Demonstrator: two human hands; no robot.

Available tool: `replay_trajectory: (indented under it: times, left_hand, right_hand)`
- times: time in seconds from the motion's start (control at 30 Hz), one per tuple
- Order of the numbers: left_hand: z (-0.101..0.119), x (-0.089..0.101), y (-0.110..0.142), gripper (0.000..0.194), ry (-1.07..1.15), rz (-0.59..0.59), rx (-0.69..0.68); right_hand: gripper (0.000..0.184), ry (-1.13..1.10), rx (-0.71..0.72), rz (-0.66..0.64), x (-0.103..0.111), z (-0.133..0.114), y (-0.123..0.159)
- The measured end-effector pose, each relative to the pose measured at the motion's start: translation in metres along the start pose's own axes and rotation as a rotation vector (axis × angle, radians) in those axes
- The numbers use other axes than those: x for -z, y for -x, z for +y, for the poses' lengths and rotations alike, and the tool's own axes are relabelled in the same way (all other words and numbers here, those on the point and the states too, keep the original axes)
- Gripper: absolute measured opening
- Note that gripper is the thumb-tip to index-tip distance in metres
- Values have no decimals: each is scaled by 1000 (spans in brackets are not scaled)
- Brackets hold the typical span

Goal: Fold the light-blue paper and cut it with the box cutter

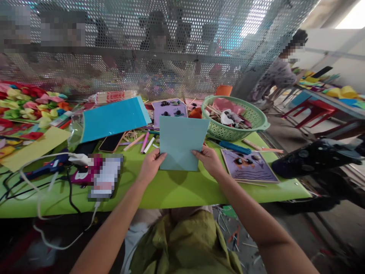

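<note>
I hold a pale blue sheet of paper point(181, 142) upright over the green table point(176, 190). My left hand point(150, 166) pinches its lower left corner. My right hand point(209, 160) pinches its lower right corner. Both hands are closed on the sheet. The sheet shows faint fold lines and casts a shadow on the table below it.
A green basket point(235, 118) with sticks and paper scraps stands behind right. A purple craft card point(248, 164) lies to the right, a bright blue sheet point(114, 118) behind left, pens point(146, 142) beside it. A glue gun point(48, 167) and cables lie left. A mesh screen stands behind; people work nearby.
</note>
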State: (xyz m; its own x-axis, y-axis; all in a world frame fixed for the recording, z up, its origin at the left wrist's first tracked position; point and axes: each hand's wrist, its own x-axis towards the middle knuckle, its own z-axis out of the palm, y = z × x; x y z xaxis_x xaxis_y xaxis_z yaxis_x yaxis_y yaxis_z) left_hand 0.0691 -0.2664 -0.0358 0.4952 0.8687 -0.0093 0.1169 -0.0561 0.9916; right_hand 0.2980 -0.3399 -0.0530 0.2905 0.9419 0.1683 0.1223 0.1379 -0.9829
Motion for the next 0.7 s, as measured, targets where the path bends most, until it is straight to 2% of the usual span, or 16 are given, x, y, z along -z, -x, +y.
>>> replay_trajectory:
  times: [0.37,0.5,0.6,0.7]
  left_hand:
    - [-3,-1,-1,35,28,19,-4]
    - [-2,-2,2,32,58,48,24]
    - [-1,2,3,30,76,3,80]
    - [0,10,3,24,-4,-109,163]
  right_hand:
    - [39,17,-5,-29,1,-3,1]
    - [47,12,-23,-21,3,-4,4]
    - [50,-26,-4,78,8,-5,6]
    - [44,-55,-27,160,16,-8,6]
